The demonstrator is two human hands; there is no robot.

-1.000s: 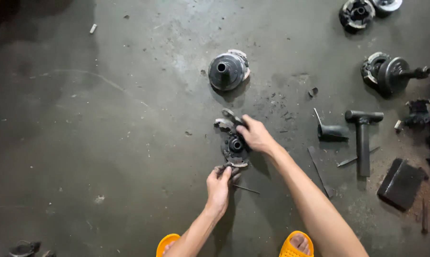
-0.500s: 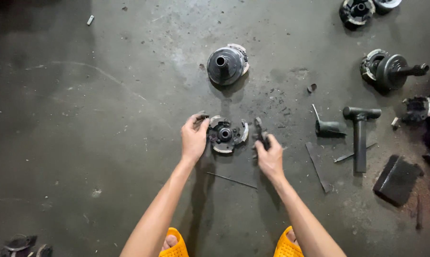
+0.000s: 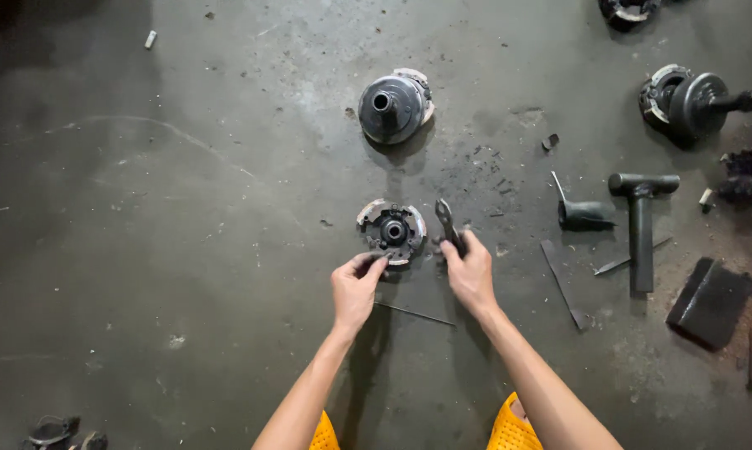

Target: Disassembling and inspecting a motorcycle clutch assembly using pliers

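On the stained concrete floor a round clutch assembly lies flat, just ahead of both hands, below a larger domed pulley. Working it well likely means steadying the near rim so it cannot spin while the tool bites squarely. The right hand is closed around a dark flat tool beside the assembly; the left hand pinches something small at its near edge, fingers curled
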